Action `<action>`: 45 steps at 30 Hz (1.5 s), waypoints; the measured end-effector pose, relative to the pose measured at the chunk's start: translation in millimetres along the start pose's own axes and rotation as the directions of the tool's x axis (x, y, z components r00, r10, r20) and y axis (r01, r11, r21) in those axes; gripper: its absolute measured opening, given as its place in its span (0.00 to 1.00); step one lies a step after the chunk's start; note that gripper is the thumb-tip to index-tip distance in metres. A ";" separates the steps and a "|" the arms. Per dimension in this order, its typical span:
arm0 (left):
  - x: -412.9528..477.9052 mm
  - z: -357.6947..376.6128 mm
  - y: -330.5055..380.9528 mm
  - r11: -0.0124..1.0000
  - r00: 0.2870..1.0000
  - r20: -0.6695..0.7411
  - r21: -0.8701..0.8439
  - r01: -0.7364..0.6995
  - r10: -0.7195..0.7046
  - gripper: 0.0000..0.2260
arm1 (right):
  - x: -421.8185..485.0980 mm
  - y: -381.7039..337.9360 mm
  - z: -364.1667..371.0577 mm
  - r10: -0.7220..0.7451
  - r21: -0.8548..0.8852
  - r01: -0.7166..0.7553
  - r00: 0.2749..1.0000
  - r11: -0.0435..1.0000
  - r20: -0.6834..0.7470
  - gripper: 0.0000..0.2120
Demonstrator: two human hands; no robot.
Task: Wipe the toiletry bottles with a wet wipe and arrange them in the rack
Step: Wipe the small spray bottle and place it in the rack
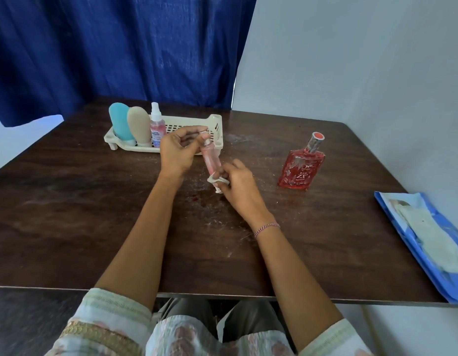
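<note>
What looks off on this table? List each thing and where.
A few small red spots mark the table near its middle, like drips. Whitish smears streak the wood right of the rack. The red perfume bottle shows ragged pale patches on its front, as if the print were peeling. No bottle lies tipped over.

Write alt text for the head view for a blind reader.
A person's left hand holds the top of a slim pink bottle over a dark table while the right hand grips a wet wipe at its base. Behind, a cream rack holds a teal tube, a beige tube and a pink spray bottle; a red perfume bottle stands right.
</note>
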State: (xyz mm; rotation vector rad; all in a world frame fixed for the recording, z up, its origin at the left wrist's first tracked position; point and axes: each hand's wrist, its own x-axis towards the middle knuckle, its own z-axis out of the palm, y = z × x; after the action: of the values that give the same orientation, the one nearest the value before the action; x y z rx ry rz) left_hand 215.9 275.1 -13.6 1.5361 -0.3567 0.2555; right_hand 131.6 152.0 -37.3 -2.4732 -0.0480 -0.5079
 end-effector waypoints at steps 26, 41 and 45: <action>-3.2 2.7 0.2 0.997 0.974 0.212 -0.001 -0.081 0.079 0.11 | 4.2 -0.3 -1.1 -0.096 0.049 0.101 0.990 0.994 -0.108 0.08; -2.7 6.0 -0.2 0.967 0.985 0.017 0.192 -0.170 0.170 0.10 | 7.9 -4.7 -14.3 -0.076 0.092 0.092 0.984 0.991 -0.164 0.08; -6.5 6.9 5.2 0.958 0.967 0.127 0.155 -0.240 0.222 0.10 | 6.7 -12.1 -15.3 -0.122 0.134 0.177 0.932 0.975 -0.340 0.08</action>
State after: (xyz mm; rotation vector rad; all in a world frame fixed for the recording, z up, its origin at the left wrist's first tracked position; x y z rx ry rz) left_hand 207.4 268.7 -11.3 1.6800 -0.6160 0.3946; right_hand 130.7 152.5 -16.6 -2.2054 -0.1384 -0.9419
